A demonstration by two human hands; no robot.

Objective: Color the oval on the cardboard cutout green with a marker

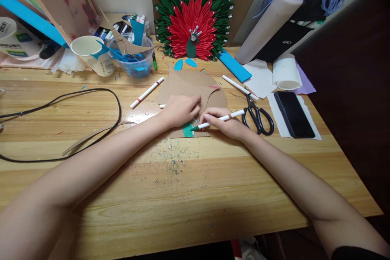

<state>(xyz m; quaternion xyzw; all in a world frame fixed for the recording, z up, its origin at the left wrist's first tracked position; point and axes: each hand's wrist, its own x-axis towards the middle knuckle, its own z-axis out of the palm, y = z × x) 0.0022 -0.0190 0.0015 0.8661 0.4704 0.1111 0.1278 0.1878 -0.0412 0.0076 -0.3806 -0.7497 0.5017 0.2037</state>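
My right hand [224,122] is closed round a white marker [224,118] with a green tip. The tip touches a green-coloured patch [188,130] at the near edge of a brown cardboard piece [175,133]. Just left of it, my left hand [183,109] rests on the cardboard with its fingers curled; what they hold, if anything, is hidden. A larger rounded cardboard shape [191,83] lies beyond both hands.
Black scissors [258,120] and a phone [294,114] lie at the right. Capped markers [147,92] flank the cardboard. A black cable [118,109] loops at the left. Behind stand a red and green paper peacock [191,24], a paper cup [102,63] and a plastic tub [137,67].
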